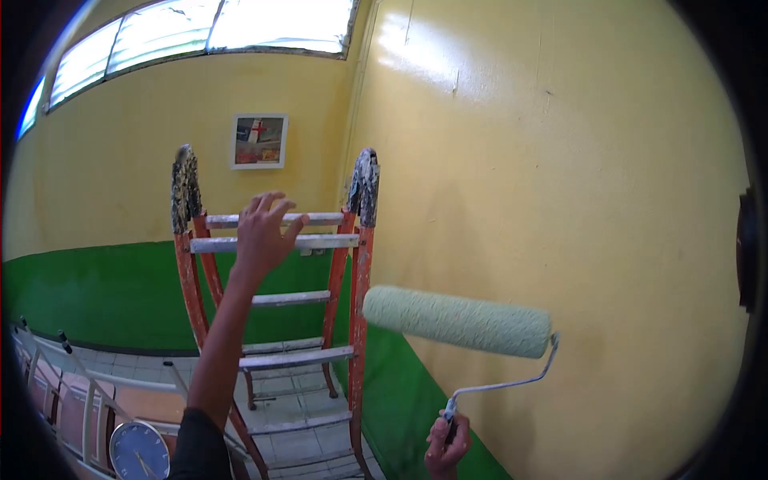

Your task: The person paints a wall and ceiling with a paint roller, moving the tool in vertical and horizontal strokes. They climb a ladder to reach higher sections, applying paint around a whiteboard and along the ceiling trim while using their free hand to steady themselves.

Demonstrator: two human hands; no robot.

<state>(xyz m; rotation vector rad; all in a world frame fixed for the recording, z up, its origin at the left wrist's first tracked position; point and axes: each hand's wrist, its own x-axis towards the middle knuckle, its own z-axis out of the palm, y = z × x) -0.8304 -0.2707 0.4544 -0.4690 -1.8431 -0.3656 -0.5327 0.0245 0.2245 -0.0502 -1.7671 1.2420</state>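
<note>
My right hand [448, 448] is wrapped round the handle of a paint roller [458, 322], low at the right of centre. The roller's fluffy sleeve is pale green and lies nearly level, overlapping the yellow wall in this view. A bent metal rod joins it to the handle. My left hand [268, 228] is raised with its fingers apart and holds nothing. It overlaps the upper rungs of an orange stepladder [362, 312], whose two top ends are dark and paint-spattered.
A yellow wall [560, 184] with a green lower band rises at the right. A framed picture [259, 142] hangs beneath louvred windows [208, 32]. At lower left are a round clock [140, 452] and white metal-framed furniture [120, 376]. Pale tiles cover the floor [296, 400].
</note>
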